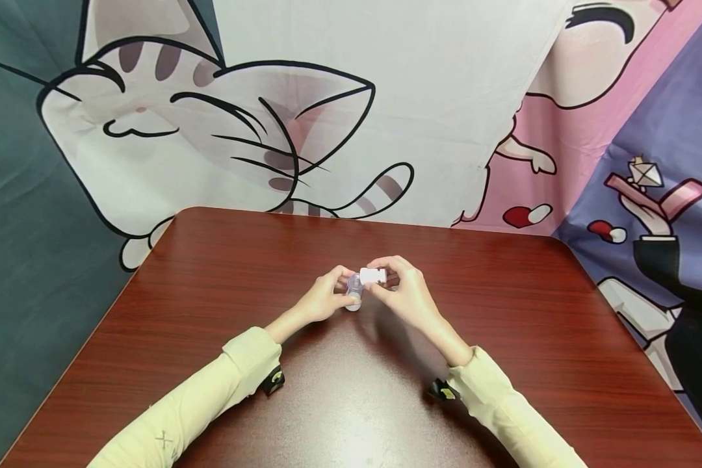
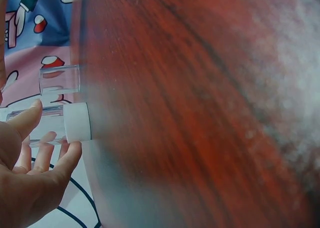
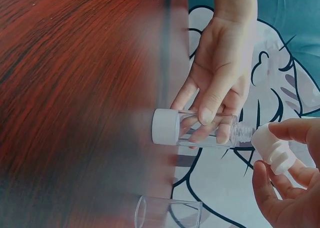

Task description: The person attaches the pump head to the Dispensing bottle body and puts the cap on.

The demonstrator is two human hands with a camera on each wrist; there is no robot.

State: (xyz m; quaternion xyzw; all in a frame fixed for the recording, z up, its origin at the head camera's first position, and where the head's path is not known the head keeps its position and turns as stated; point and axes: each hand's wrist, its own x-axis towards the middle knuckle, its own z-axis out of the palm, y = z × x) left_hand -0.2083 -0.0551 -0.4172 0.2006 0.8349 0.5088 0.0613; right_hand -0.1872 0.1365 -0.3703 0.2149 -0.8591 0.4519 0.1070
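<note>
A small clear bottle (image 3: 227, 130) with a white base (image 3: 165, 127) stands upright on the table. My left hand (image 1: 322, 297) holds its body between thumb and fingers. At the bottle's bare threaded neck (image 3: 244, 132), my right hand (image 1: 406, 292) pinches a white pump head (image 3: 275, 149) between thumb and fingers. The pump head is tilted at the mouth of the neck; I cannot tell whether they touch. In the left wrist view, the white base (image 2: 77, 122) shows below the left fingers, while the pump head is out of sight.
A clear open-ended cylinder, like a cap (image 3: 169, 213), stands on the table beside the bottle. The brown wooden table (image 1: 240, 260) ends at a far edge, with a cartoon-printed cloth (image 1: 456, 117) hanging behind it.
</note>
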